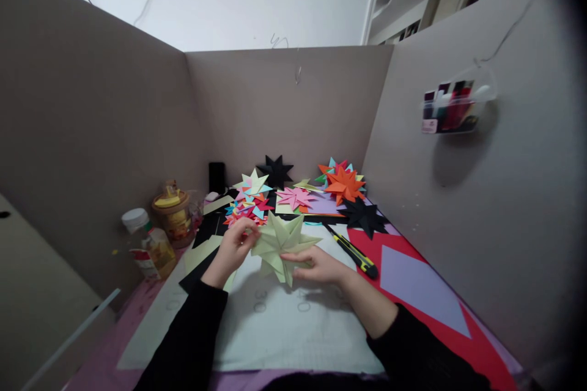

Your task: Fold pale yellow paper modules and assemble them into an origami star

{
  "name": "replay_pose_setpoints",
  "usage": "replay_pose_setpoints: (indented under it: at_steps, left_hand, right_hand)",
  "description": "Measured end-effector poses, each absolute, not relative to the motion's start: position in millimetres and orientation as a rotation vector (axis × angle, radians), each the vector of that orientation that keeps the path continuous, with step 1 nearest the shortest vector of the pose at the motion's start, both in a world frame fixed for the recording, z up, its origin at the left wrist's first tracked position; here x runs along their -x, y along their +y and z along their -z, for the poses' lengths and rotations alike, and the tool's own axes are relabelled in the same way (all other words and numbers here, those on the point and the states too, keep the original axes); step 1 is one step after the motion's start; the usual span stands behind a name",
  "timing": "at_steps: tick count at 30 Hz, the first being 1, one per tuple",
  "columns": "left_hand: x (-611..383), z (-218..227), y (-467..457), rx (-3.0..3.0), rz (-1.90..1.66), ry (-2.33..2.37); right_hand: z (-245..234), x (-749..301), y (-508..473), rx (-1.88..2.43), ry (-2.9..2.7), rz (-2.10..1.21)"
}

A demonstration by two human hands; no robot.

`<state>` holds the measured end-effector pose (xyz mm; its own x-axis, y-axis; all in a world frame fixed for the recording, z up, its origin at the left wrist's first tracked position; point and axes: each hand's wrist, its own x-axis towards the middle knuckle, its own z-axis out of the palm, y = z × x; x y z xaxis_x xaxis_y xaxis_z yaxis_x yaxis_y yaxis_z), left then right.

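A pale green folded paper star (280,243) is held up above the white mat (293,336), its points spread all round. My left hand (237,245) pinches one of its points on the left side. From the right, my right hand (316,266) grips the star, one finger lying across its front near the middle; the thumb is partly hidden. Just beyond my right hand, a yellow and black utility knife (355,253) lies on the mat and red paper.
Finished stars lie at the back: an orange star (343,186), a pink star (295,197) and black stars (364,215). Red paper (413,293) with a lilac sheet (419,287) covers the right. A bottle (151,247) and lidded jar (177,214) stand left. Grey panels enclose the table.
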<state>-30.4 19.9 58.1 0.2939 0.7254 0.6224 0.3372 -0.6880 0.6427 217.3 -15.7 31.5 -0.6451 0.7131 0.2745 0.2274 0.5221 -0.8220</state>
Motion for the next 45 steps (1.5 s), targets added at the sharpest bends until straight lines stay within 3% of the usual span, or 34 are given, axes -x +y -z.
replay_pose_setpoints:
  at_steps: [22, 28, 34, 45]
  left_hand:
    - [32.3, -75.7, 10.5, -2.353, -1.069, 0.928]
    - [37.6, -68.5, 15.3, -2.486, -1.159, 1.214]
    - [25.2, -62.8, 10.0, -2.699, -1.254, 1.13]
    - [19.5, -65.5, 0.8, -2.76, -0.988, 1.278]
  right_hand:
    - [-34.3, -214.9, -18.1, 0.748, -2.205, -0.947]
    - [-33.3, -215.6, -16.9, 0.731, -2.205, -1.005]
    - [-26.6, -217.4, -14.1, 0.715, -2.179, -1.091]
    - [-22.3, -215.5, -13.5, 0.693, -2.186, -1.089]
